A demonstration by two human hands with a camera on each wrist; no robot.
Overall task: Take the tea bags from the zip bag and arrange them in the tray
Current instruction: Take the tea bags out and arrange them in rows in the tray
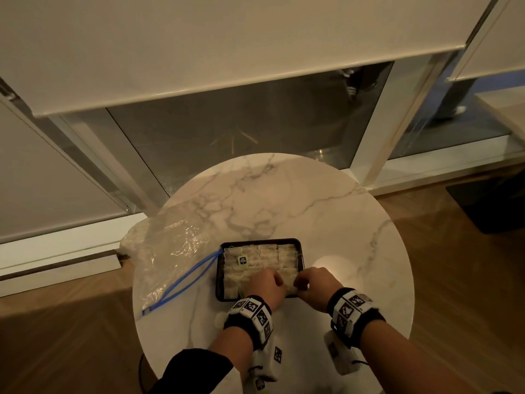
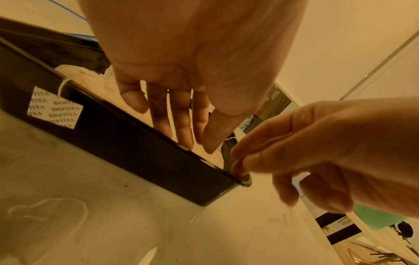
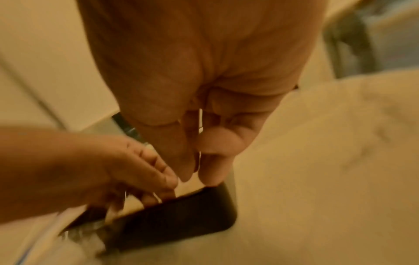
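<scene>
Over the tray's [image 1: 218,275] near right corner, both hands work: left hand [image 1: 267,282] presses tea bags [image 1: 267,255] with straight fingers [image 2: 181,129]; right hand [image 1: 314,284] pinches at the rim, contents unclear.

We see both hands over the near edge of the black tray [image 1: 218,277], left hand [image 1: 268,284] and right hand [image 1: 314,282] on the packed tea bags [image 1: 267,255]; the zip bag [image 1: 170,251] lies left on the marble table [image 1: 284,194].

paper tag [image 2: 54,109] hanging by its string over the tray [image 2: 136,143] wall | repeated print "BIOFITEA" | other labels unreadable
</scene>
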